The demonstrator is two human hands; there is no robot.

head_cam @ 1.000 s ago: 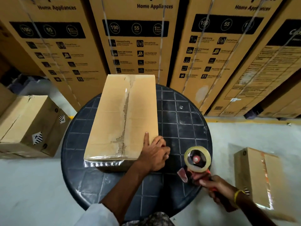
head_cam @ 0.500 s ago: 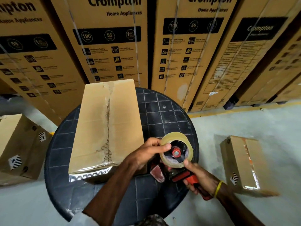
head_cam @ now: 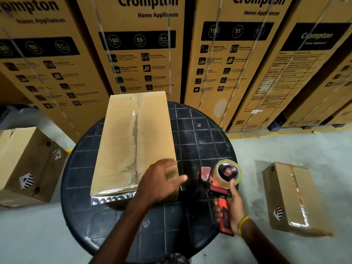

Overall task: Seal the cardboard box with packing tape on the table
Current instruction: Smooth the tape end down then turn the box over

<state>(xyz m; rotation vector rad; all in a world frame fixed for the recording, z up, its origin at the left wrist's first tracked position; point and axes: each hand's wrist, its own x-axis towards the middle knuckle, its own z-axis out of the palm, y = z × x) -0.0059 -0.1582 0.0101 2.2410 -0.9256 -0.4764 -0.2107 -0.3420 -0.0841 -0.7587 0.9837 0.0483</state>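
Left hand [head_cam: 160,180], fingers loosely spread, rests on the near right corner of the long brown cardboard box [head_cam: 133,141] on the round black table [head_cam: 205,134]; right hand [head_cam: 233,204] is clamped on the red tape dispenser [head_cam: 222,189].

Taped cardboard box [head_cam: 133,145] lengthwise on table [head_cam: 200,138], seemingly closed

We see a plain tan cardboard box [head_cam: 133,147] with a glossy clear tape strip and a dark stepped bar print along its middle seam. It sits on a round black plastic table [head_cam: 202,141] moulded in a square grid pattern. The tape dispenser [head_cam: 222,189] is red with a translucent yellowish roll. A yellow wristband [head_cam: 242,224] shows. 2 tan floor boxes [head_cam: 28,162] carry black-and-white striped labels.
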